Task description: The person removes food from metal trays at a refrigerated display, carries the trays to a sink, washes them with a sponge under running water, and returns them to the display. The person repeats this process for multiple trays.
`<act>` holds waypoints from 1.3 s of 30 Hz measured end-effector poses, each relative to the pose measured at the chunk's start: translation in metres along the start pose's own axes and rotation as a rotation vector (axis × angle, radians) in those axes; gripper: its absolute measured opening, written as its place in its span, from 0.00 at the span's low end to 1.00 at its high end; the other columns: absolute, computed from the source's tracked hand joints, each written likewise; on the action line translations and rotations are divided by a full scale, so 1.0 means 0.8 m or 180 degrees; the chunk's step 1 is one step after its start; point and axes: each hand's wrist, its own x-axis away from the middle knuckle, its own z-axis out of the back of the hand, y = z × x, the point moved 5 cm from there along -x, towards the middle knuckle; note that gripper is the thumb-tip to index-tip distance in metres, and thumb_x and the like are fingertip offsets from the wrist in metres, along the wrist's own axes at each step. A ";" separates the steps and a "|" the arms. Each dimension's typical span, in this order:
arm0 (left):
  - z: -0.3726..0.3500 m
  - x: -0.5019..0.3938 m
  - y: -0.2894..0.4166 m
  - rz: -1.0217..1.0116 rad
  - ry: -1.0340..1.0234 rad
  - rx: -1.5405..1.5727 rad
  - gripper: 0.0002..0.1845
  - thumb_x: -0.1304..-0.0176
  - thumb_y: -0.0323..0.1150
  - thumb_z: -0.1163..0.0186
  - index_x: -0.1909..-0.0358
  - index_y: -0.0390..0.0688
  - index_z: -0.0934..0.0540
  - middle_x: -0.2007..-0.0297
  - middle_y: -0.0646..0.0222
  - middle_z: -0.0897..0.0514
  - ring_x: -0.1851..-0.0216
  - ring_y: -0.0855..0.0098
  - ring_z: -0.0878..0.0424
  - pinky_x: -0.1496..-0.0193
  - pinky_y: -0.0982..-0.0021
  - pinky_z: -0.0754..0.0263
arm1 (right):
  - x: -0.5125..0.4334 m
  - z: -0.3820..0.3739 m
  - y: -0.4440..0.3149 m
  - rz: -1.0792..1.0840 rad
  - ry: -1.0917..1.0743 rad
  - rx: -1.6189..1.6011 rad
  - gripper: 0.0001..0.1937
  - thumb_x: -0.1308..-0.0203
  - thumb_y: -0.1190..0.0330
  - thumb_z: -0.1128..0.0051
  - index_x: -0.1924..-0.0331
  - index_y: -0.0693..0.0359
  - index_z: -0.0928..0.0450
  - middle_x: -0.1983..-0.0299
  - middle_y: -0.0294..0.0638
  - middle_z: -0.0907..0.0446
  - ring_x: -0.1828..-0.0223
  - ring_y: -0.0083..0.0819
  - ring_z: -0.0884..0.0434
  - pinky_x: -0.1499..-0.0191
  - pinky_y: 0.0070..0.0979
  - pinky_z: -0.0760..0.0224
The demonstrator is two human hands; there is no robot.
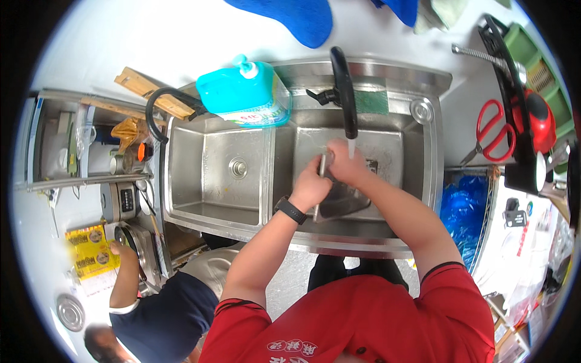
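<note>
In the right basin of a stainless steel double sink (268,181), my left hand (313,183) grips the near rim of a metal pan or tray (323,199), which stands tilted on its side. My right hand (347,161) is closed over the pan's far end, its fingertips partly hidden; whether it holds anything else cannot be told. Water (351,147) runs onto this hand from a black faucet (347,90). Beneath the pan, part of a dark object at the drain shows.
A turquoise detergent jug (247,95) stands behind the left basin. A green scouring pad (371,102) and a round metal lid (422,110) lie on the back ledge. Red-handled scissors (494,131) hang at right. A co-worker (163,313) stands at lower left.
</note>
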 end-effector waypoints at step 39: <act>-0.014 0.085 -0.006 -0.0137 0.1108 0.2171 0.34 0.47 0.15 0.40 0.34 0.36 0.30 0.47 0.65 0.19 0.48 0.71 0.20 0.42 0.69 0.25 | 0.094 -0.115 0.130 -0.1853 -0.0347 0.0376 0.19 0.29 0.57 0.50 0.50 0.63 0.15 0.45 0.55 0.20 0.39 0.54 0.22 0.36 0.52 0.31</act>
